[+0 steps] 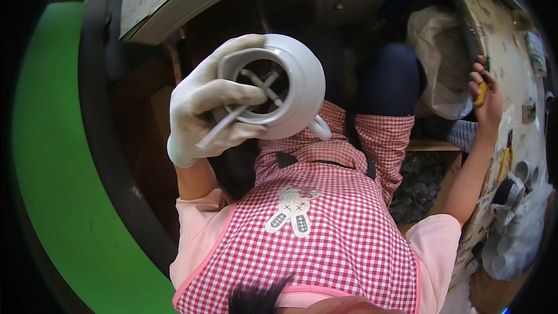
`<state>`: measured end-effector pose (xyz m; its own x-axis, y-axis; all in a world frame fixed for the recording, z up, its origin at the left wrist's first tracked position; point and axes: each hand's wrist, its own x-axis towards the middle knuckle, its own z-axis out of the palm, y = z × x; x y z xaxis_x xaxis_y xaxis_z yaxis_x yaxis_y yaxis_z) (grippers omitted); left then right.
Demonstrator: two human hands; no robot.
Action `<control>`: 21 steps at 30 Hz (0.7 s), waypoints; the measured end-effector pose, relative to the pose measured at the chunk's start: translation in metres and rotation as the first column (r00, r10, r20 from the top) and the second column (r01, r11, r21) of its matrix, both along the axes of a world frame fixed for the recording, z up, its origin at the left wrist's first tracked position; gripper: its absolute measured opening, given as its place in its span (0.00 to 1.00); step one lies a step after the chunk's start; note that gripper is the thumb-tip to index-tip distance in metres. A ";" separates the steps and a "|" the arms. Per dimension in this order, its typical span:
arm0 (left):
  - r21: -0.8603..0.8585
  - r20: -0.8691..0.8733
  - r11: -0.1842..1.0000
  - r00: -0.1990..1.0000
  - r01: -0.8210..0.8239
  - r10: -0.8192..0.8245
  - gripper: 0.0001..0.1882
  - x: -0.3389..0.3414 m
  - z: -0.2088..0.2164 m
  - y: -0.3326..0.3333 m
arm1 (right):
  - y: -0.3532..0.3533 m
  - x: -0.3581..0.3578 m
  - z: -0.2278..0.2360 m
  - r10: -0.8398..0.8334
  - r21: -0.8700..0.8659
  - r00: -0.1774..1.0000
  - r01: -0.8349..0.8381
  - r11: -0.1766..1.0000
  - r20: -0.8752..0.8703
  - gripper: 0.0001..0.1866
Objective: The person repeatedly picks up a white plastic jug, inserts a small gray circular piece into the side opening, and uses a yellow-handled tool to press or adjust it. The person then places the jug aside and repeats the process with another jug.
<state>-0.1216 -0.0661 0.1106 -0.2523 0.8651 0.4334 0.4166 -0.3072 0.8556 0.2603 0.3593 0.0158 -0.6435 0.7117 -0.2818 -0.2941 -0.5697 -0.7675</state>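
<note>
My left hand (197,102), in a white glove, is wrapped round a white plastic housing (305,75) and holds it up above my lap. The housing is round and hollow, its wide opening facing up at me, with a small loop sticking out at its lower right. Thin pale plastic bars form a cross (268,86) inside the opening, and my fingers reach over the rim beside them. Off to the right, at the worktable's edge, my bare right hand (490,93) is closed on yellow-handled pliers (481,94); their jaws are small and hard to make out.
Along the right runs a worn worktable (485,29), bearing another yellow-handled tool (504,163) and a clear bag of grey parts (511,250). Below it are a large translucent sack (439,58) and a box of dark discs (415,189). A green surface (58,151) lies left.
</note>
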 end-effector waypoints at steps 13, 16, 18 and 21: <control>-0.342 -0.139 0.763 0.773 0.548 -0.618 0.21 -0.024 -0.013 0.016 | -0.248 -0.164 0.111 -0.085 0.538 0.701 -0.613 -0.579 0.708 0.15; -0.370 -0.122 0.744 0.765 0.556 -0.632 0.19 -0.019 -0.013 0.026 | -0.252 -0.166 0.097 -0.185 0.500 0.782 -0.541 -0.676 0.596 0.14; -0.346 -0.090 0.769 0.797 0.538 -0.597 0.18 -0.006 -0.015 0.034 | -0.255 -0.164 0.084 -0.236 0.528 0.795 -0.560 -0.638 0.559 0.07; -0.359 -0.398 0.891 0.817 0.279 -0.416 0.14 0.039 -0.035 0.040 | -0.257 -0.168 0.057 -0.265 0.452 0.567 -0.803 -0.389 0.780 0.07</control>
<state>-0.0822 -0.0262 0.0752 0.2534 0.9547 0.1558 0.6862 -0.2910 0.6667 0.0924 0.1021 0.0727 -0.9881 0.1425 -0.0583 0.1499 0.9766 -0.1544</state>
